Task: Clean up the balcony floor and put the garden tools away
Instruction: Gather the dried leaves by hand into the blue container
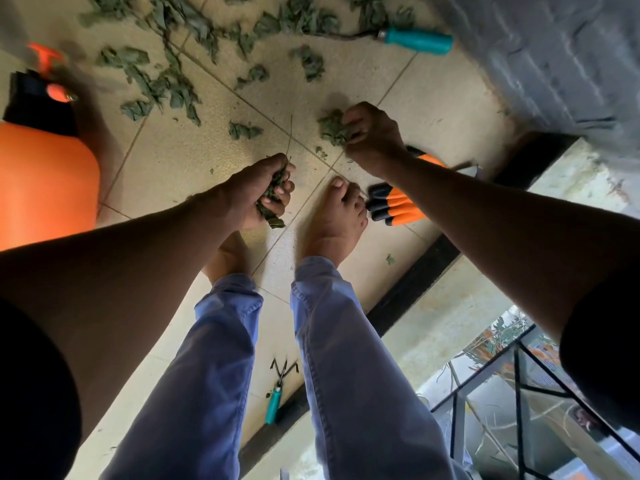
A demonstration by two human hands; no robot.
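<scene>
Wilted green leaves (162, 81) lie scattered over the beige tiled floor (194, 140) ahead of my bare feet. My left hand (259, 188) grips a bunch of leaves and a thin stem that sticks up from the fist. My right hand (370, 133) pinches a clump of leaves (332, 128) on the floor. Orange and black garden gloves (393, 207) lie beside my right foot, partly under my right forearm. A teal-handled tool (417, 39) lies at the top right. A small teal-handled claw rake (277, 393) lies between my legs.
An orange sprayer tank (41, 181) with a black and red top stands at the left. A grey brick wall (561, 57) rises at the top right. A black floor edge (415, 275) and a metal railing (519, 393) border the right side.
</scene>
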